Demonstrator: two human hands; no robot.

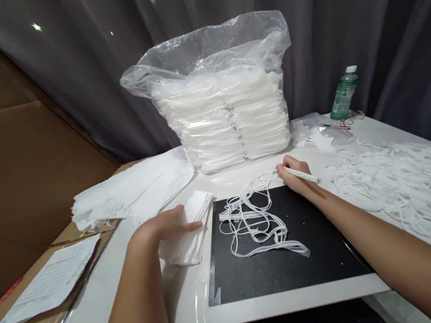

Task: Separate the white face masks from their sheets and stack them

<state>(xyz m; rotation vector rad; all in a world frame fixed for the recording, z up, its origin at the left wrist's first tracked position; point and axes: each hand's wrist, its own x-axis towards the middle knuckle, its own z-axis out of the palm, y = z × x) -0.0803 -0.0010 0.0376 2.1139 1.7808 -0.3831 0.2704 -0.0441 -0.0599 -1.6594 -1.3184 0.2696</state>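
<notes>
My left hand (169, 228) is closed around a small stack of folded white sheets (196, 208), with the thumb across the top. The stack touches the white table just left of a black mat (254, 278). At the mat's far right corner my right hand (294, 173) grips a slim white pen-like tool (302, 174) as one holds a pen. The tool's tip is hidden by the fingers. A loose tangle of thin white cords (255, 220) lies on the mat and reaches up towards my right hand.
A clear plastic bag (226, 100) of stacked white sheets stands at the back. Flat white sheets (133, 188) and a printed paper (54, 280) lie left, near a cardboard box (2, 135). Right are a heap of white cords (411, 185), a pink tool (336, 126) and a green-labelled bottle (344, 94).
</notes>
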